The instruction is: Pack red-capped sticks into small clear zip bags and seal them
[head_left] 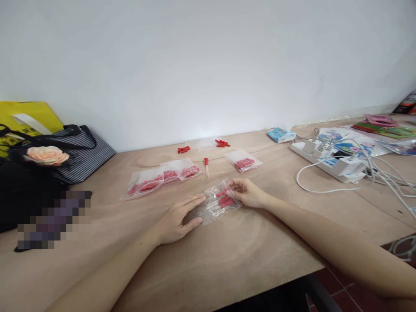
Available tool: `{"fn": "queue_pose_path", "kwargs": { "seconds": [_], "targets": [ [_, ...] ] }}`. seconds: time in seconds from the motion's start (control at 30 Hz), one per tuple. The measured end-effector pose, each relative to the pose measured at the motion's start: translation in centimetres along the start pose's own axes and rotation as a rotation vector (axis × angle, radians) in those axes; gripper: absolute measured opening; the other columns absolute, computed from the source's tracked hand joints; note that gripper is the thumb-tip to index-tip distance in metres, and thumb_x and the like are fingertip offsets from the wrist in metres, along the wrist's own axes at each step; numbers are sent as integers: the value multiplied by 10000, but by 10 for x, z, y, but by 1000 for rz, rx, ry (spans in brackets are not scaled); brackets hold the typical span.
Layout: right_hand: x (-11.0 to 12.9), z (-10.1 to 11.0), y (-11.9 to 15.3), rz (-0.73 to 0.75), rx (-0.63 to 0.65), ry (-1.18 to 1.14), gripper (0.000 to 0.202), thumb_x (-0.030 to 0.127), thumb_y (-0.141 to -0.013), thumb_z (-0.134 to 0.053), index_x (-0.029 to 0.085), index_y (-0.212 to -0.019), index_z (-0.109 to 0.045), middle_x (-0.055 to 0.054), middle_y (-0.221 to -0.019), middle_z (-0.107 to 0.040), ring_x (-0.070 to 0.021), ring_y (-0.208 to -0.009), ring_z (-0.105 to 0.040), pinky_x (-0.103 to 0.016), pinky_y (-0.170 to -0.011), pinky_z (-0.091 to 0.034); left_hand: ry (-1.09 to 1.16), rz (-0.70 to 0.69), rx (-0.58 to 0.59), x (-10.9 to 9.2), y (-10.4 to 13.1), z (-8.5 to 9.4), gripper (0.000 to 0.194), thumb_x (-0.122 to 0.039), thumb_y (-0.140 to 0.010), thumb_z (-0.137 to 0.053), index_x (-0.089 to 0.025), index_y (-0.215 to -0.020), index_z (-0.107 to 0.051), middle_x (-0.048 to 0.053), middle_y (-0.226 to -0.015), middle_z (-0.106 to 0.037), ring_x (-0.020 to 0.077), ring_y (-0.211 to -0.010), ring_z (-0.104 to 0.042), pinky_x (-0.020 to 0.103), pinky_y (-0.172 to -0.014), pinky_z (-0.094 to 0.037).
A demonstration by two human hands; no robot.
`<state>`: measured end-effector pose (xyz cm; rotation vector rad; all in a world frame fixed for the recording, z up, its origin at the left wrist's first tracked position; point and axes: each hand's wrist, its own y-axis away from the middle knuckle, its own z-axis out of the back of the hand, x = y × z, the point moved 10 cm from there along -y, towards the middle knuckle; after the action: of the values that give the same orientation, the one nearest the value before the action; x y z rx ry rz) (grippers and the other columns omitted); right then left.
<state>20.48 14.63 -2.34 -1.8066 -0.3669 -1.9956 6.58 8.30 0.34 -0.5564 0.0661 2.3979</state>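
A clear plastic bag (212,209) lies on the table between my hands, with several red-ended pieces (225,200) inside it. My left hand (178,219) rests flat at its left end, thumb and fingers spread and touching the plastic. At the other end my right hand (244,192) pinches the bag's edge beside the red pieces; whether a piece is also in the fingers I cannot tell. Just beyond the bag lie a few thin white sticks with a red end (206,162). Filled bags (170,173) overlap in a row to the left, and another filled bag (243,161) lies to the right.
Two small red heaps (183,149) (222,143) with thin clear sticks lie near the wall. A blue packet (281,134) and a power strip (328,162) with trailing white cables are at right. At left sit a striped bag (86,154) and a yellow bag (42,115).
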Motion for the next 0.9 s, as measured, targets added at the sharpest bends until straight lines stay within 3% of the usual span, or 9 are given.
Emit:
{"fn": "queue_pose_path", "kwargs": {
  "seconds": [0.17,0.3,0.43,0.53,0.6,0.8,0.9],
  "targets": [
    [-14,3,-2,-86,-39,10,234,389,-702,-579,165,-717,-644,-9,-609,-642,-143,-547,-591,-256,-509,-466,-1,18,2,2,0,0,474,-350,-846,-445,-241,-1299,-354,47,-1368,-376,211,-1248,-359,398,-1030,-314],
    [-15,31,-1,-95,-257,124,177,325,-692,-574,166,-736,-638,22,-496,-581,-93,-375,-470,-202,-372,-363,16,11,-35,3,1,3,357,-356,-833,-463,-220,-1163,-454,71,-1327,-425,215,-1194,-426,382,-986,-361],
    [10,52,-6,28,-426,371,128,242,-704,-535,167,-759,-624,-2,-635,-627,-102,-492,-525,-205,-461,-399,40,32,-64,4,2,6,173,-352,-819,-478,-206,-910,-460,88,-1279,-464,220,-1113,-493,369,-899,-413],
    [27,45,-29,86,-404,583,125,175,-709,-510,165,-763,-622,-17,-743,-650,-117,-638,-574,-223,-621,-439,42,53,-59,4,3,6,151,-346,-814,-479,-207,-846,-430,92,-1269,-469,225,-1079,-511,371,-874,-421],
    [24,39,-53,5,-375,692,115,156,-703,-516,166,-757,-618,-23,-789,-656,-122,-715,-588,-223,-695,-435,48,54,-59,3,3,6,149,-343,-816,-476,-208,-859,-430,95,-1266,-470,226,-1090,-503,372,-881,-417],
    [14,26,-121,-144,-408,738,216,289,-703,-556,123,-834,-598,-135,-887,-646,-227,-841,-598,-301,-707,-446,75,3,-45,1,2,4,256,-328,-827,-480,-219,-1058,-464,84,-1265,-471,211,-1147,-460,362,-948,-382],
    [12,12,-146,-158,-357,742,161,221,-648,-600,102,-756,-598,-171,-827,-643,-260,-796,-608,-317,-665,-450,81,2,-37,2,3,4,284,-330,-828,-483,-220,-1090,-476,72,-1269,-470,203,-1155,-456,348,-964,-375]
  ]
}}
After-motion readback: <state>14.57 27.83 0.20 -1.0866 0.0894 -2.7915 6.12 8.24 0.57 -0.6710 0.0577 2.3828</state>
